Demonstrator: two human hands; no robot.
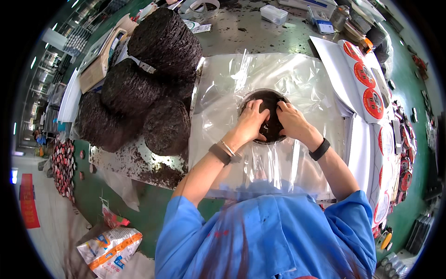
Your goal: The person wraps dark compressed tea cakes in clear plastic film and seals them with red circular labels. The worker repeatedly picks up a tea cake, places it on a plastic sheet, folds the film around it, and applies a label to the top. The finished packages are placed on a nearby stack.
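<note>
A round, thin-walled ring (243,98) stands on clear plastic film (218,153), with a dark flaky cake (273,120), apparently dried seaweed, inside it. My left hand (251,122) reaches in from the left, its fingers bent and its thumb lower down, gripping the cake's side. From the right, my right hand (293,122) holds the opposite side, thumb toward me. Both hands touch the dark cake, and some fingertips are hidden inside the ring. At the left rise several tall ridged stacks (165,44) of similar dark cakes.
Dark crumbs lie on the board (139,158) under the stacks. White sheets and a strip of round red labels (364,74) border the film's right. Farther back are a clear plastic box (274,15) and a glass jar (340,17). A printed bag (111,251) lies on the floor.
</note>
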